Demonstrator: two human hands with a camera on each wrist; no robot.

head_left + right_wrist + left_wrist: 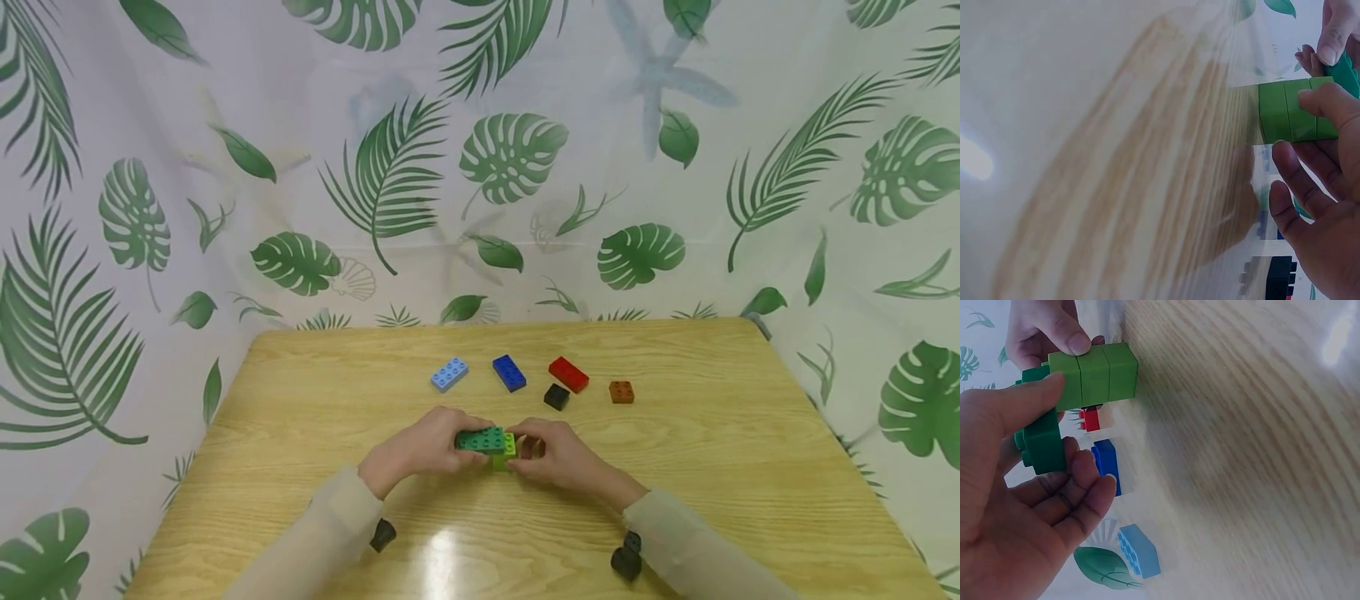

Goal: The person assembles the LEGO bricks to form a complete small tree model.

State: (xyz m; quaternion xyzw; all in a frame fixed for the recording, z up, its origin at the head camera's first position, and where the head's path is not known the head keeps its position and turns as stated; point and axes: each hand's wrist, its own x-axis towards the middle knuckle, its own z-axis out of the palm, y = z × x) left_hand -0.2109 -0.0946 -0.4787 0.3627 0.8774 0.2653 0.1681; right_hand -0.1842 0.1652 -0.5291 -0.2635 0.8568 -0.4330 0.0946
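A stack of three lime green toy bricks (1094,375) stands upright on the table in front of me. Across its top lies a long dark green brick (480,441), overhanging to the left. My left hand (431,448) grips that overhanging brick between thumb and fingers, with the thumb along its studded side in the left wrist view. From the other side, my right hand (566,460) pinches the lime stack near its upper part. In the right wrist view the right thumb lies on the stack's face, and the lower fingers are spread beside it.
Behind the hands lie a light blue brick (450,375), a dark blue brick (509,373), a red brick (568,375), a small black brick (557,397) and a small orange-brown brick (622,392). A leaf-patterned cloth (420,292) hangs along the table's far edge.
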